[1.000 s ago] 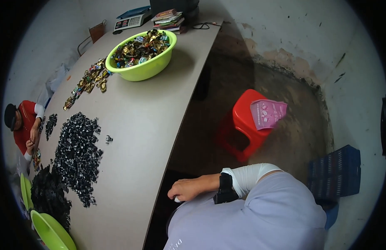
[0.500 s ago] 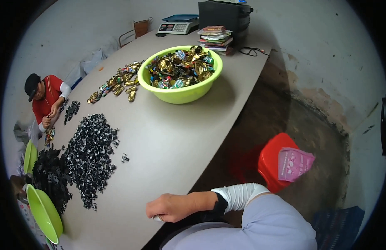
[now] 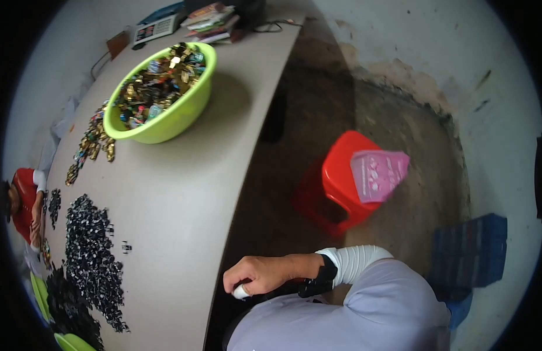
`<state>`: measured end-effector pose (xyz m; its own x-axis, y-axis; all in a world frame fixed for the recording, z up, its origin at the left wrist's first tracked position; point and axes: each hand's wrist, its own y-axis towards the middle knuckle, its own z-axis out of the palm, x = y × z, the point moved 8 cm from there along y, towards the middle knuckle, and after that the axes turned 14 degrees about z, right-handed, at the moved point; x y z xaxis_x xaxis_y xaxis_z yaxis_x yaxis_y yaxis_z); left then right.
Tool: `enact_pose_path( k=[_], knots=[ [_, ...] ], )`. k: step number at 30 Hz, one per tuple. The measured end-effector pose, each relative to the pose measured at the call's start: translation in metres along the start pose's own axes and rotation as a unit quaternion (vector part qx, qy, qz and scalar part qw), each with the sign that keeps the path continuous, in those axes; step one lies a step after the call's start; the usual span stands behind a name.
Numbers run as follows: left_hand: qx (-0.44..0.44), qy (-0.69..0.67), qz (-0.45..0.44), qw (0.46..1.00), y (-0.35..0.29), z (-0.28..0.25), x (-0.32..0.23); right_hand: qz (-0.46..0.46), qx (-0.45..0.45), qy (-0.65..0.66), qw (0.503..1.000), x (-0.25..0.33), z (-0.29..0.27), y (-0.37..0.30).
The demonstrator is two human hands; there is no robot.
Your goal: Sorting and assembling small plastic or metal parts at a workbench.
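1. Right hand [image 3: 250,278] first: half a second ago it looked to be over the counter [image 3: 183,222], now it's just off the counter's right edge. So right now it isn't touching any of the stuff up there, as far as I can see.
2. Fingers [image 3: 229,282] are curled in, not spread. There's a white bit [image 3: 241,291] at the thumb, but I honestly can't tell if it's a wrap or something being held. Left hand isn't in view, so no clue there.
3. Black pieces [image 3: 92,257]: big pile on the counter's left half, well apart from the hand. One little loose piece [image 3: 126,247] sits nearer the counter's middle. Looks untouched since that last look.
4. The view has swung too, so more of the red stool [image 3: 341,175] shows, off the counter's right side, pink bag [image 3: 379,175] on top.
5. Green tub [image 3: 192,114] full of shiny gold pieces [image 3: 160,88] is toward the counter's far end.
6. Co-worker [image 3: 26,190] at the counter's left edge has slid closer to the rim of the view, hands [image 3: 35,228] close together.
7. Scale [image 3: 157,30] and books [image 3: 209,23]: the counter's far end.
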<state>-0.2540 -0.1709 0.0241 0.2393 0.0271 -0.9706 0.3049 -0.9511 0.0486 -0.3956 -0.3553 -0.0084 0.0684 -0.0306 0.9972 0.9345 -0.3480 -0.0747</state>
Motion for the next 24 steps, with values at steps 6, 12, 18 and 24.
enact_pose_path(
  k=[6,12,18,24],
  knots=[
    [0.245,0.119,0.211,0.939,0.061,0.079,-0.052,0.033,0.067,0.148,0.986,0.006,0.042,-0.016],
    [0.312,0.060,0.259,0.912,0.094,0.155,-0.033,0.076,-0.014,0.066,0.995,-0.035,0.019,-0.047],
    [0.456,0.097,0.046,0.883,0.114,0.185,-0.017,0.006,-0.583,0.166,0.795,-0.097,-0.167,-0.231],
    [0.404,0.074,-0.050,0.911,0.136,0.172,0.007,0.141,-0.844,0.071,0.512,-0.251,-0.295,-0.566]
  ],
)
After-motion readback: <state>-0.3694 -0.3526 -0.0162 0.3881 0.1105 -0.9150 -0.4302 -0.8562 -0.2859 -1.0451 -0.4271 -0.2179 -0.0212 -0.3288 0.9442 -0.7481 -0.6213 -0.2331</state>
